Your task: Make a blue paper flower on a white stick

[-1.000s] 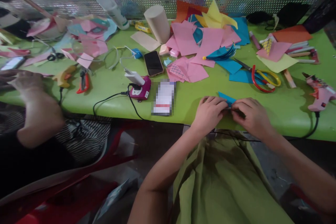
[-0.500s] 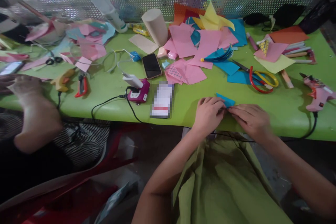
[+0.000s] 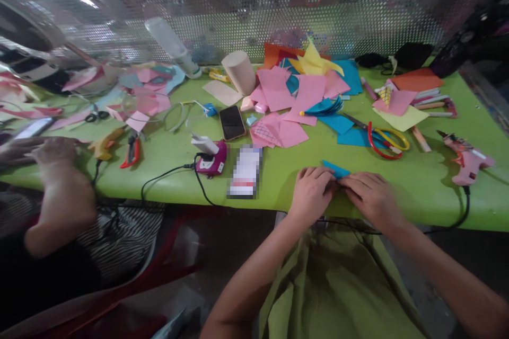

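Blue paper piece (image 3: 336, 169) near front edge of green table (image 3: 278, 185), bare strip between it and pixelated phone (image 3: 245, 172); pink papers (image 3: 284, 130) and red-yellow scissors (image 3: 385, 140) lie beyond, pink glue gun (image 3: 469, 161) well off to the right; left hand (image 3: 312, 193) pinches paper's left part, fingers curled; right hand (image 3: 371, 198) grips its right end, fingers bent inward; both hands close together, forearms angled in.

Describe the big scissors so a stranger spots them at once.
On the green table, look beyond the right hand to the flat blue paper. The scissors lie partly over it. One red and one yellow handle loop set them apart from the pink glue gun nearby.
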`<action>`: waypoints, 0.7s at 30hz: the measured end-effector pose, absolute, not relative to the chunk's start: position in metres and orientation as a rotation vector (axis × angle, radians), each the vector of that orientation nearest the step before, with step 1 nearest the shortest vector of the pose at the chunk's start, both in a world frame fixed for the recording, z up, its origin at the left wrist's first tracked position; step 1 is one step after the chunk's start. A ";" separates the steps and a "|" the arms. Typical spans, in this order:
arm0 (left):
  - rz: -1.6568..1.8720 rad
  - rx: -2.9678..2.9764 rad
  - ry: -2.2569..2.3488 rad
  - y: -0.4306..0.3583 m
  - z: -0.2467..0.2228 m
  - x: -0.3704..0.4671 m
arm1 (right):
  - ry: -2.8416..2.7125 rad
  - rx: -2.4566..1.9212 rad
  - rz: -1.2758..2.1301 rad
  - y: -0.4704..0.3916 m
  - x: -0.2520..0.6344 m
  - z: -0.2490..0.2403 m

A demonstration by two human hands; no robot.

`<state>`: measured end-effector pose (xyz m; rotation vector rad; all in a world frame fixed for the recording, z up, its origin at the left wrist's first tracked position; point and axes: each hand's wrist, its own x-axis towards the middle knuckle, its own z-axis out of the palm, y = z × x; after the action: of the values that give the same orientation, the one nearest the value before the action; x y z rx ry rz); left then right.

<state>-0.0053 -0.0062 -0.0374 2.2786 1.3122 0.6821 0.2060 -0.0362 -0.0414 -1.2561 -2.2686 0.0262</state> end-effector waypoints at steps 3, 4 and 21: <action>0.664 2.293 1.323 -0.006 -0.036 -0.005 | -2.272 -1.279 0.073 -0.031 0.207 -0.041; 0.660 2.300 1.322 -0.007 -0.036 -0.006 | -2.274 -1.291 0.095 -0.029 0.208 -0.041; 0.636 2.341 1.332 -0.006 -0.039 -0.006 | -2.257 -1.420 0.436 -0.010 0.211 -0.031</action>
<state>-0.0056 -0.0057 -0.0395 2.3408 1.3320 0.6361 0.2106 -0.0098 -0.0311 -1.4204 -2.2570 0.4359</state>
